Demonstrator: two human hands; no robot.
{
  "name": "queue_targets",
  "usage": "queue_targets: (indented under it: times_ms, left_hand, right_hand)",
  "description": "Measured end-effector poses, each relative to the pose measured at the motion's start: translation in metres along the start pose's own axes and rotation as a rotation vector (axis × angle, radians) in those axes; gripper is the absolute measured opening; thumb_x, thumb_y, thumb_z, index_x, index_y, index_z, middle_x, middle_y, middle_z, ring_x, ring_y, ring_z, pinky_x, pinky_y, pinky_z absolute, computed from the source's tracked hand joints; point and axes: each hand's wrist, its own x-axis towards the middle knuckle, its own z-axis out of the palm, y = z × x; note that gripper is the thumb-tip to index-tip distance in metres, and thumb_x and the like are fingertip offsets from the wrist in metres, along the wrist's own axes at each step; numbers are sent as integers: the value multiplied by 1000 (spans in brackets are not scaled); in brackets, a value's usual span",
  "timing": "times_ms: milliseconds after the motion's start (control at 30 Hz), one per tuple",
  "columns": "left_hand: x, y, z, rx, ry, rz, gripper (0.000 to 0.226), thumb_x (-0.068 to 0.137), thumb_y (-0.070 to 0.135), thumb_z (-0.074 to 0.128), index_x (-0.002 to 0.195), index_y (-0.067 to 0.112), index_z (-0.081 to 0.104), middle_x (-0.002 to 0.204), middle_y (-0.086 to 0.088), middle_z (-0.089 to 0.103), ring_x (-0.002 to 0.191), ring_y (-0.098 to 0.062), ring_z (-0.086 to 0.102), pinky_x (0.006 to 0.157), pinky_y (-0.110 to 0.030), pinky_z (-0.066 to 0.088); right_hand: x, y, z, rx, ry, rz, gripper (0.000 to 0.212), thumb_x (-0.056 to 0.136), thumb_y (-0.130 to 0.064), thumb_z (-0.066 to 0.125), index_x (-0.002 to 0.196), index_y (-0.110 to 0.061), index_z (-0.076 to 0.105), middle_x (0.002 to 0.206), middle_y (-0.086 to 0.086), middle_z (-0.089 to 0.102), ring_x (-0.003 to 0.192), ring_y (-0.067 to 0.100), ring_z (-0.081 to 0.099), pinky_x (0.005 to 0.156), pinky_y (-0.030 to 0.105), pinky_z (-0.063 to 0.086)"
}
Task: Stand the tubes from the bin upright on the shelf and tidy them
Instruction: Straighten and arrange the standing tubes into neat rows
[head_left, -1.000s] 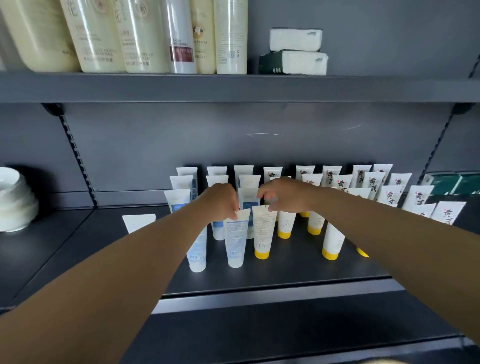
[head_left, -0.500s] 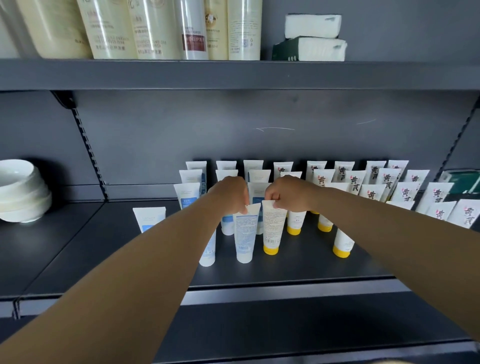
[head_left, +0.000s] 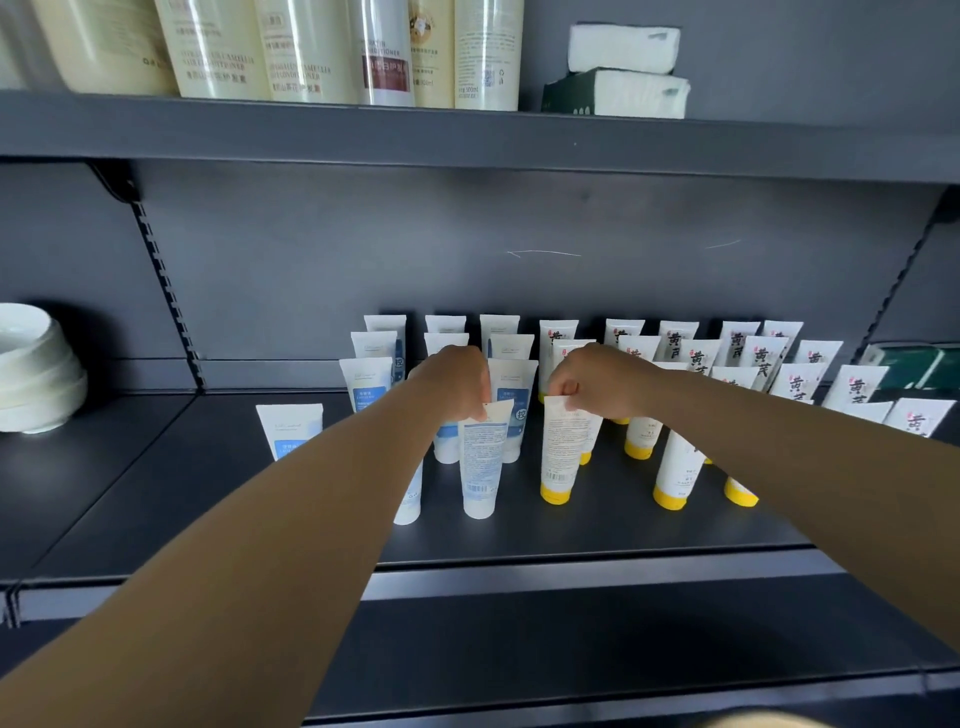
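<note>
While both tubes stood cap-down, long axes upright, on the dark grey metal shelf (head_left: 597, 535), the left hand (head_left: 460, 382) pinched the white blue-labelled plastic tube (head_left: 480, 467) by its crimp directly below the grip; the right hand (head_left: 597, 382) likewise pinched the white yellow-capped tube (head_left: 561, 457).

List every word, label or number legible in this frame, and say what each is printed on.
"CONDITIONER": bottle with the dark red label, upper shelf.
"300ml": the same bottle's label.
"黄芪": yellow-capped tubes on the right.
"控": round blue badge on a blue-labelled tube.
Cream bottles: lettering too blurred to quote.
Back panels and barcodes of the two tubes that the left hand and right hand pinch: too small to read.
</note>
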Motion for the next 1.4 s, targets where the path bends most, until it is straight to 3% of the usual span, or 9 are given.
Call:
queue_targets:
  times_ms: [167, 267, 367, 533, 800, 900, 1067, 1167, 1400]
  left_hand:
    - [-2, 1, 1, 2, 9, -2, 33, 79, 18, 73, 109, 8, 66, 110, -7, 68, 99, -24, 63, 93, -36, 51]
    - [-2, 2, 1, 3, 10, -8, 34, 79, 19, 74, 109, 8, 65, 110, -7, 68, 98, -24, 63, 93, -36, 51]
    - [-2, 1, 1, 5, 9, -13, 36, 78, 20, 74, 110, 8, 64, 112, -7, 67, 101, -24, 62, 94, -37, 51]
    - [0, 2, 2, 5, 11, -16, 35, 80, 20, 73, 111, 8, 64, 112, -7, 67, 100, -24, 63, 94, -36, 51]
    - [1, -1, 2, 20, 13, -7, 33, 81, 20, 71, 111, 8, 65, 112, -7, 67, 100, -23, 63, 94, -35, 51]
    - [2, -5, 1, 19, 9, -27, 31, 81, 20, 71, 109, 7, 67, 109, -7, 68, 99, -24, 63, 93, -37, 51]
    - [3, -1, -1, 27, 3, -10, 30, 80, 20, 72, 108, 9, 66, 110, -5, 68, 101, -23, 62, 94, -37, 51]
    - [5, 3, 0, 39, -1, -4, 31, 79, 20, 73, 108, 10, 65, 111, -5, 67, 103, -24, 61, 95, -37, 50]
    - [5, 0, 0, 41, -18, -1, 33, 81, 19, 71, 112, 8, 65, 112, -6, 67, 103, -23, 62, 95, -36, 50]
  right_hand:
    - [-6, 21, 1, -64, -6, 103, 18, 86, -3, 54, 96, -7, 68, 100, 4, 64, 95, 22, 59, 76, 30, 45]
    - [-5, 31, 8, -57, 7, 221, 26, 85, -4, 58, 111, -5, 63, 115, 10, 61, 100, 25, 60, 78, 34, 50]
    - [-6, 34, 8, 131, 12, 330, 47, 84, -3, 63, 128, -16, 51, 124, 7, 50, 87, 24, 65, 64, 29, 56]
    - [-8, 38, -2, 48, -12, 254, 37, 89, -14, 60, 125, -20, 55, 123, 2, 53, 96, 15, 54, 75, 23, 46]
    - [-11, 49, -11, -51, -111, 79, 43, 89, 4, 45, 113, -26, 64, 128, -4, 54, 118, 15, 50, 97, 29, 47]
    - [-11, 45, -14, -78, -137, 54, 49, 87, 10, 42, 117, -21, 65, 129, -1, 55, 119, 17, 52, 96, 30, 49]
    - [-9, 45, -14, -89, -118, 53, 51, 86, 13, 42, 115, -21, 66, 115, -6, 56, 96, 11, 55, 76, 24, 55]
    - [-4, 49, -10, -80, -127, 61, 46, 84, 9, 47, 112, -21, 69, 118, -5, 62, 98, 14, 61, 81, 30, 58]
    - [-7, 54, -20, -71, -184, 133, 19, 82, -13, 66, 98, -22, 70, 102, -6, 64, 96, 11, 59, 83, 24, 52]
